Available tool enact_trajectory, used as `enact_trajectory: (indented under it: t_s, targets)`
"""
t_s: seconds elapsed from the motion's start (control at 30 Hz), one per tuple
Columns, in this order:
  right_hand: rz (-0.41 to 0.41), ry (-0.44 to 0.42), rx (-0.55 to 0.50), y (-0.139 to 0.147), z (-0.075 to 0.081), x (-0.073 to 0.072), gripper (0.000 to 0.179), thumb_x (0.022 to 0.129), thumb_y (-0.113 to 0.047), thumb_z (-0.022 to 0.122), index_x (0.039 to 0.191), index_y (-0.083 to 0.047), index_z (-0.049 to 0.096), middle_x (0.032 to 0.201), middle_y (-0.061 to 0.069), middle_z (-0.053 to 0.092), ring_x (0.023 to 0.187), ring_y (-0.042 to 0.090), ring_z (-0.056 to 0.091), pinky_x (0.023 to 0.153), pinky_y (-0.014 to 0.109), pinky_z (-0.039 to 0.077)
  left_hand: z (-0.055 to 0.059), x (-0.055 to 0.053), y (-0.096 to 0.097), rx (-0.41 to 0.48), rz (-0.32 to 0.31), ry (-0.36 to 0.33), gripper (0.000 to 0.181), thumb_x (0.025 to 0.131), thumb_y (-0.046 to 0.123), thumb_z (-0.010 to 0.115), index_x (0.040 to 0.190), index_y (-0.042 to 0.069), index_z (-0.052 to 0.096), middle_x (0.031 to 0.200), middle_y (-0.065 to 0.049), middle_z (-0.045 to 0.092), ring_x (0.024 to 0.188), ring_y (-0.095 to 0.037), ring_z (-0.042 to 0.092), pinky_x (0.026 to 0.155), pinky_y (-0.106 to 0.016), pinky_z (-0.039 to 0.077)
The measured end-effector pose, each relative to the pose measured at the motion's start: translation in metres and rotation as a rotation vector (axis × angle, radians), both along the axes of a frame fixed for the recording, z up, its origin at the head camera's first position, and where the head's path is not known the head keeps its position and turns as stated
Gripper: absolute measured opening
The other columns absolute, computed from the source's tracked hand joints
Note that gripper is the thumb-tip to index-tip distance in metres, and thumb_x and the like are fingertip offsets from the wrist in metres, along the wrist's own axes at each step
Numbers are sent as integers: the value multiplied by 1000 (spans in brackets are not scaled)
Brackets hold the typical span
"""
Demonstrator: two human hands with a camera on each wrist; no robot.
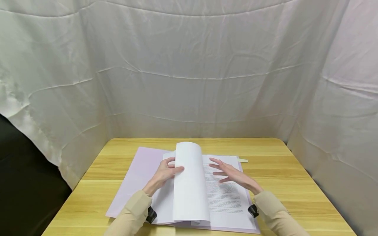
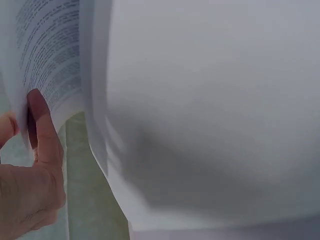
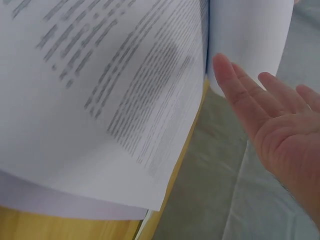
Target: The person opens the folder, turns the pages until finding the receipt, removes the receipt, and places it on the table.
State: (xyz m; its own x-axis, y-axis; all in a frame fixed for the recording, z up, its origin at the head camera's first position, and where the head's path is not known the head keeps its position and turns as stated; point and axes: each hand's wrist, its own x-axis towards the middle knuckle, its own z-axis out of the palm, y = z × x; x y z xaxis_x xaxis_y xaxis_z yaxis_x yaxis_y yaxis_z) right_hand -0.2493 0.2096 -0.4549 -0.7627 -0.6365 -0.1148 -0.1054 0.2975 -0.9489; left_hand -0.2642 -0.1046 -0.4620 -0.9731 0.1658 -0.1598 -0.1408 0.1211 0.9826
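A lilac folder [image 1: 127, 183] lies spread on the wooden table with printed pages inside. Between thumb and fingers my left hand [image 1: 161, 174] pinches the edge of a page [image 1: 190, 186] that stands up curved over the middle. In the left wrist view, that hand [image 2: 42, 155] grips the page with print on its inner face. Fingers spread, my right hand [image 1: 231, 173] hovers over the printed right-hand page [image 1: 224, 200] and holds nothing. The right wrist view shows the right hand [image 3: 280, 115] beside the curled page [image 3: 245, 40].
A pale yellow tab [image 1: 242, 160] sticks out past the right edge of the pages. Bare wood [image 1: 289, 190] shows at the right of the table [image 1: 265, 146]. Light grey cloth [image 1: 192, 91] hangs behind and at both sides, with something black [image 1: 26, 183] at far left.
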Motion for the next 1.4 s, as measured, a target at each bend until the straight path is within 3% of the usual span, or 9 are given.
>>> enact_trajectory:
  t_s: [0.13, 0.33, 0.47, 0.6, 0.87, 1.0, 1.23, 1.4]
  targets:
    - [-21, 12, 19, 5, -2, -2, 60, 111, -42, 15, 163, -13, 12, 165, 24, 23, 145, 53, 33, 112, 63, 42, -2, 0, -8, -63, 35, 11, 67, 84, 11, 79, 142, -5, 48, 114, -25, 70, 81, -17, 69, 68, -31, 59]
    - [-50, 19, 28, 14, -7, -3, 60, 112, -40, 16, 162, -8, 17, 163, 28, 26, 145, 53, 34, 116, 66, 34, -7, -3, -22, -159, 34, 30, 72, 84, 15, 80, 144, -4, 45, 112, -25, 70, 79, -17, 67, 63, -28, 54]
    - [-64, 17, 21, 20, -11, -5, 59, 112, -39, 17, 161, -5, 19, 162, 29, 28, 145, 53, 34, 118, 65, 32, -12, -6, -33, -216, 14, 60, 73, 85, 14, 80, 145, -5, 42, 96, -19, 71, 64, -12, 55, 56, -25, 45]
    - [-71, 23, 28, 25, -15, -6, 59, 112, -39, 18, 160, -4, 19, 161, 31, 28, 145, 53, 33, 119, 65, 31, -16, -6, -42, -294, 2, 83, 75, 86, 16, 80, 146, -4, 40, 82, -9, 62, 60, -13, 44, 56, -25, 42]
    - [-98, 46, 56, 30, -19, -8, 60, 112, -39, 21, 159, -1, 23, 159, 32, 31, 146, 51, 33, 121, 64, 28, -23, -9, -51, -508, 8, 200, 72, 84, 12, 81, 142, -8, 43, 77, -5, 50, 66, -15, 42, 60, -25, 38]
    - [-105, 61, 79, 33, -21, -10, 61, 112, -38, 22, 158, 2, 22, 158, 33, 32, 146, 51, 33, 121, 62, 28, -26, -8, -53, -543, 4, 217, 73, 83, 10, 80, 143, -7, 42, 74, -2, 44, 64, -15, 38, 60, -25, 35]
    - [-128, 66, 124, 36, -21, -11, 61, 112, -38, 25, 157, 3, 23, 157, 33, 33, 147, 50, 32, 122, 62, 25, -31, -9, -56, -617, -3, 238, 77, 81, 8, 82, 144, -7, 40, 73, -6, 49, 63, -16, 42, 59, -26, 37]
    - [-165, 64, 164, 38, -23, -11, 61, 111, -39, 29, 157, 1, 26, 156, 31, 38, 144, 48, 38, 121, 61, 30, -33, -8, -57, -663, -9, 247, 79, 81, 8, 82, 145, -7, 39, 76, -9, 54, 64, -17, 45, 58, -27, 39]
